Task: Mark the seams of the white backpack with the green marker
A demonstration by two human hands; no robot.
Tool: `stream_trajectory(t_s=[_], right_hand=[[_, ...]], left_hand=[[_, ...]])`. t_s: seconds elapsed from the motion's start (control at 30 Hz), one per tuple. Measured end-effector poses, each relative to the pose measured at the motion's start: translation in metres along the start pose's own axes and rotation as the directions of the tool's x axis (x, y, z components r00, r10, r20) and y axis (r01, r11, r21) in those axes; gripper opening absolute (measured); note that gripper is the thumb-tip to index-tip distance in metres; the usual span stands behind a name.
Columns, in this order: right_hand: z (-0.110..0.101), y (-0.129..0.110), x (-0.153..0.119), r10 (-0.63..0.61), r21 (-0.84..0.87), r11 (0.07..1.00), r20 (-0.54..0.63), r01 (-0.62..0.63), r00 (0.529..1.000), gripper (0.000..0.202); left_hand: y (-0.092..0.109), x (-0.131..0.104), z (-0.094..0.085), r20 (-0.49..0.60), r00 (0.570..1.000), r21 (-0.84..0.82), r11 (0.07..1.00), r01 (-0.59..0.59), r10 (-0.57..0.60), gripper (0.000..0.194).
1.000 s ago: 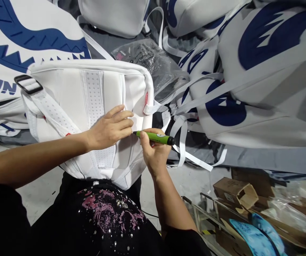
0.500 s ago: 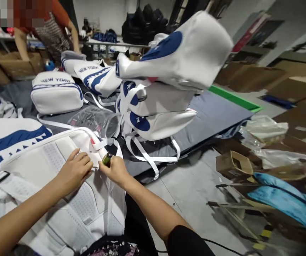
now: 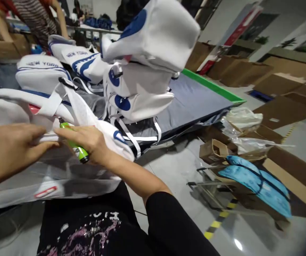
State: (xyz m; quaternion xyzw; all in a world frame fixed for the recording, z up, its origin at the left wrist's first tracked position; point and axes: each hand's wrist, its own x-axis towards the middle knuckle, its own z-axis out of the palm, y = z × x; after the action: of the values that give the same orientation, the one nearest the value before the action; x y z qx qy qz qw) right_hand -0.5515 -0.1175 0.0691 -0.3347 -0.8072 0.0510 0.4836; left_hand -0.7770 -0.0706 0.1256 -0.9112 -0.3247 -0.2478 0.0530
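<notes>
A white backpack (image 3: 70, 177) lies before me with its strap side tipped up. My left hand (image 3: 16, 149) is closed on the bag's edge, thumb and fingers pinching a white seam. Close beside it, my right hand (image 3: 89, 142) is wrapped around a short bright green tube-shaped tool (image 3: 74, 144) with black ends; its exact kind is unclear. The right fingertips also touch the seam. A white strap with a black buckle (image 3: 66, 83) stands up just beyond my hands. On the bag's lower side is a red-bordered label (image 3: 46, 192).
White-and-blue backpacks (image 3: 144, 74) are stacked on the dark table (image 3: 192, 97), with more bags (image 3: 39, 73) behind. A green rim (image 3: 211, 85) edges the table. To the right are cardboard boxes (image 3: 214, 151) and a blue bundle (image 3: 259, 185). A co-worker (image 3: 35, 17) stands at back left.
The backpack has been tipped up, so its lower side faces me. My hands have moved left with it, and the left now pinches the edge. The green tool shows more fully.
</notes>
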Motion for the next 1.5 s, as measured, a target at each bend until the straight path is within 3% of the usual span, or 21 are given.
stream_trajectory(t_s=[0.1, 0.17, 0.23, 0.33, 0.4, 0.43, 0.5, 0.57, 0.67, 0.77, 0.87, 1.03, 1.33, 1.5], right_hand=[[0.010, 0.009, -0.012, -0.090, -0.006, 0.996, 0.097, 0.091, 0.991, 0.036], [0.024, 0.019, -0.028, -0.134, 0.005, 0.991, 0.166, 0.135, 0.977, 0.033], [0.035, 0.031, -0.042, -0.149, 0.031, 0.989, 0.120, 0.147, 0.981, 0.030], [0.042, 0.042, -0.050, -0.147, 0.045, 0.988, -0.030, 0.149, 0.989, 0.031], [0.043, 0.042, -0.051, -0.168, 0.019, 0.986, -0.020, 0.168, 0.986, 0.032], [0.044, 0.040, -0.051, -0.173, 0.006, 0.985, 0.005, 0.173, 0.985, 0.031], [0.047, 0.035, -0.053, -0.151, -0.008, 0.989, 0.032, 0.151, 0.988, 0.031], [0.052, 0.034, -0.057, -0.105, -0.025, 0.994, 0.054, 0.106, 0.993, 0.030], [0.057, 0.041, -0.065, -0.052, -0.064, 0.996, 0.164, 0.063, 0.985, 0.030], [0.058, 0.052, -0.071, -0.053, -0.044, 0.997, 0.215, 0.064, 0.975, 0.035], [0.060, 0.055, -0.075, -0.055, -0.021, 0.998, 0.179, 0.060, 0.982, 0.043], [0.065, 0.054, -0.072, 0.050, -0.038, 0.998, 0.192, -0.044, 0.980, 0.047], [0.052, 0.061, -0.067, 0.021, -0.004, 1.000, 0.301, -0.021, 0.953, 0.045], [0.046, 0.062, -0.061, 0.267, -0.013, 0.961, 0.308, -0.277, 0.913, 0.049]], left_hand=[[0.030, -0.030, 0.024, 0.054, 0.997, 0.054, 0.997, 0.057, -0.060, 0.016], [0.044, -0.041, 0.044, 0.155, 0.985, 0.061, 0.996, 0.067, -0.075, 0.013], [0.045, -0.046, 0.055, 0.206, 0.974, 0.030, 0.996, 0.086, -0.090, 0.017], [0.033, -0.044, 0.050, 0.032, 0.987, 0.017, 0.987, 0.158, -0.159, 0.019], [0.019, -0.036, 0.046, -0.040, 0.969, 0.095, 0.965, 0.246, -0.243, 0.046], [0.011, -0.030, 0.047, 0.001, 0.958, 0.135, 0.950, 0.283, -0.286, 0.069], [-0.007, -0.016, 0.057, 0.188, 0.914, 0.173, 0.928, 0.330, -0.360, 0.106], [-0.027, -0.002, 0.077, 0.350, 0.849, 0.190, 0.918, 0.349, -0.395, 0.115], [-0.047, 0.007, 0.103, 0.452, 0.794, 0.202, 0.914, 0.352, -0.406, 0.115], [-0.048, 0.003, 0.114, 0.473, 0.805, 0.211, 0.933, 0.290, -0.357, 0.129], [-0.039, -0.002, 0.116, 0.476, 0.833, 0.264, 0.950, 0.169, -0.280, 0.138], [-0.037, 0.000, 0.125, 0.515, 0.797, 0.295, 0.938, 0.180, -0.315, 0.130], [-0.035, -0.001, 0.125, 0.454, 0.824, 0.269, 0.934, 0.234, -0.338, 0.106], [-0.033, 0.000, 0.121, 0.424, 0.820, 0.255, 0.919, 0.300, -0.385, 0.103]])
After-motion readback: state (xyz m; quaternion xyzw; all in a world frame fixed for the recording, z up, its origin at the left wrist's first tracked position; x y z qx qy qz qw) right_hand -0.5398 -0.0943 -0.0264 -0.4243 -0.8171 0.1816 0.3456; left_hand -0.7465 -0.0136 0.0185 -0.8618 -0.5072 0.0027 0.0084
